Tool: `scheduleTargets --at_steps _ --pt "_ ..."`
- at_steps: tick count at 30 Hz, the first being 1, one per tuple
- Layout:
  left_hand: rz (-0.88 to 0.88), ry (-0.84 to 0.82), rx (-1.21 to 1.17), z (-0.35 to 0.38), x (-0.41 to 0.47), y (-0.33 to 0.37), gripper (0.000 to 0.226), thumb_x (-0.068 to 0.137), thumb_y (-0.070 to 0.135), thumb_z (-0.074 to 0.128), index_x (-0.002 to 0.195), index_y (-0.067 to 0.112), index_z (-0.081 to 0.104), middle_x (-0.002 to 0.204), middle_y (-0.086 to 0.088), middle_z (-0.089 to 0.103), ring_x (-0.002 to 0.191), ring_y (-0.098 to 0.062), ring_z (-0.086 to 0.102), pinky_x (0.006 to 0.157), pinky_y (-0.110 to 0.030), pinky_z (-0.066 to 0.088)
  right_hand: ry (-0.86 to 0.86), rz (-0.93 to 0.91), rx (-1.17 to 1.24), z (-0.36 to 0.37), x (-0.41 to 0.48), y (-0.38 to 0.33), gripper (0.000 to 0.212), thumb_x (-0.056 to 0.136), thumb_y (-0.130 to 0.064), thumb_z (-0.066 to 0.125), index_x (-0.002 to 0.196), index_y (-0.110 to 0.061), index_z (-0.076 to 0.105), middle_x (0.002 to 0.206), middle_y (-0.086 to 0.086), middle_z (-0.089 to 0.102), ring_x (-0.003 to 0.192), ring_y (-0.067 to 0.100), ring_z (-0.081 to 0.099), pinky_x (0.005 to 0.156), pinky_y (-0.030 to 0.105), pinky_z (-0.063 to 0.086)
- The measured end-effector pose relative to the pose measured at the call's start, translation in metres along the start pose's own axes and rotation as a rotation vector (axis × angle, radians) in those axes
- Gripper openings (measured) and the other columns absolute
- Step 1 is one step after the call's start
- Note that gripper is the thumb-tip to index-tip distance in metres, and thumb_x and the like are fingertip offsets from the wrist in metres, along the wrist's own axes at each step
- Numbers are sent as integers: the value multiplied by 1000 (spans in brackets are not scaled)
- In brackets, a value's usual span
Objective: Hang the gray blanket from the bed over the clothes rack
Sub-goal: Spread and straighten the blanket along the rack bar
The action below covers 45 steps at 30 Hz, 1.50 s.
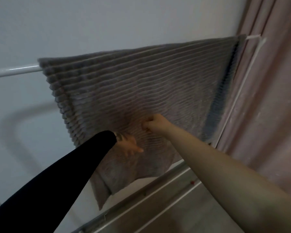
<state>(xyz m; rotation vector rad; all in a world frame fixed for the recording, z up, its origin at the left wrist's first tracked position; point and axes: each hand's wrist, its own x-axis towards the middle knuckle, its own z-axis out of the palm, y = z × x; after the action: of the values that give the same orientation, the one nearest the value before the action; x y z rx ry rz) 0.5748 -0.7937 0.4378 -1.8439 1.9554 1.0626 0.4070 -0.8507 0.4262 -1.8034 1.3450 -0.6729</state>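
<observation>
— Hanging over the rack's [13, 71] top bar, the blanket [141, 84] filled the middle of the frame, from the bar at left centre up to the upper right. Did you see that?

— Yes. It was gray and ribbed, and its lower edge drooped toward the lower centre, near the rack's lower bars.

— What was the right hand [152, 124] doing?

— It was at the centre, its fingers curled into a tight grip that pinched a bunch of blanket; the ribs puckered toward it.

— And the left hand [129, 145]?

— Just below and left of the right one, coming out of a black sleeve [60, 179]. It lay flat against the blanket with the fingers spread wide, gripping nothing that I could see.

— Were the two hands touching?

— No, near each other but apart, with ribbed cloth between them.

— What was behind?

— A pale wall [74, 22] across the upper left, with the rack's soft shadow on it. A pink curtain [267, 98] ran down the right side, just beside the blanket's right edge.
</observation>
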Motion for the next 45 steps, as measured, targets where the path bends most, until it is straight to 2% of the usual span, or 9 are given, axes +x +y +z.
scheduleTargets --at_steps 3,7,12,17,22,27,31,37,45 --pt "175 154 123 -15 21 56 47 99 47 64 117 5 74 109 -12 75 92 -21 70 88 -33 57 80 11 28 -41 -2 23 18 89 -6 68 72 -10 72 66 4 67 68 18 64 70 35 54" --pt "276 332 263 -34 52 130 38 94 46 71 117 17 77 115 -6 77 108 -22 70 100 -34 54 250 35 57 -112 5 63 16 88 -12 70 83 1 78 87 21 79 89 33 75 86 48 60" --pt "429 614 232 -67 86 235 29 94 35 73 113 14 76 111 -5 75 103 -22 69 84 -26 50 509 6 186 -239 31 123 24 94 -20 68 71 -17 70 80 11 74 87 29 71 90 51 59" --pt "535 962 310 -120 107 336 19 92 38 68 102 23 75 99 1 74 94 -23 69 80 -29 53 565 -46 441 -383 71 156 12 104 -23 60 93 -20 65 90 7 70 89 29 68 83 45 55" --pt "526 1248 382 -176 116 411 32 91 41 63 113 20 71 121 -5 70 121 -30 56 100 -39 48 573 -131 550 -482 116 155 18 106 -20 55 120 -10 61 107 14 64 95 28 61 88 44 54" --pt "268 1209 318 -214 125 438 51 97 45 59 141 18 56 164 -10 39 153 -30 31 123 -46 30 543 -121 536 -523 160 163 32 101 -15 60 130 -1 64 94 3 69 81 19 65 64 20 54" --pt "80 1108 318 -230 135 446 59 103 56 45 149 19 50 154 -12 53 141 -33 49 116 -43 40 542 -58 550 -545 187 174 62 100 -38 65 151 -6 48 133 5 60 116 20 60 90 25 43" --pt "-2 1126 310 -231 148 441 57 101 68 34 116 27 70 124 -7 71 115 -32 64 95 -41 49 300 -143 799 -555 198 175 36 95 -44 74 74 -18 84 76 -3 72 59 11 62 53 18 52" --pt "87 1251 221 -232 144 426 36 97 57 59 106 28 79 108 -5 78 106 -30 68 95 -39 54 270 -37 821 -580 213 164 41 96 -50 70 96 -9 73 78 2 76 66 20 70 63 30 58"
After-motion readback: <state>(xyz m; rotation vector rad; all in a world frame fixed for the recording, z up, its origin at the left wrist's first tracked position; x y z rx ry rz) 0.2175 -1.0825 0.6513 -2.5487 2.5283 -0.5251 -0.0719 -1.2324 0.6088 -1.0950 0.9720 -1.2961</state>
